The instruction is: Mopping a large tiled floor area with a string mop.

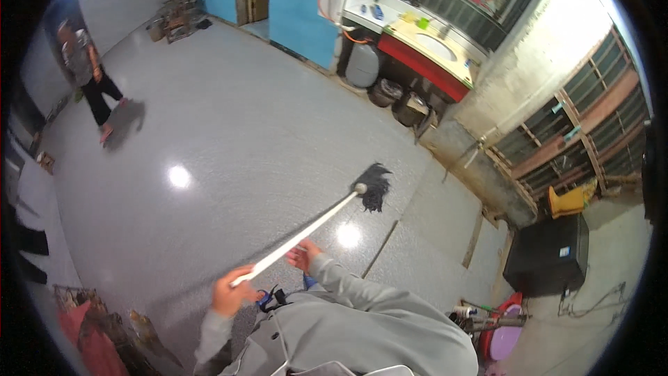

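Note:
A mop with a long white handle slants away from me across the floor. Its dark, stringy head lies spread on the grey floor, beyond a round pale joint. My left hand is closed round the near end of the handle. Just right of the handle and partly beneath it is my right hand, its fingers slightly bent and apart. The handle passes in front of that hand unbroken; whether they touch is unclear. Grey sleeves cover both my arms.
A person walks at the far left. A sink counter stands at the back right, with bins below. On the right are a black box, yellow boots and a purple basin. Bundled things lie lower left.

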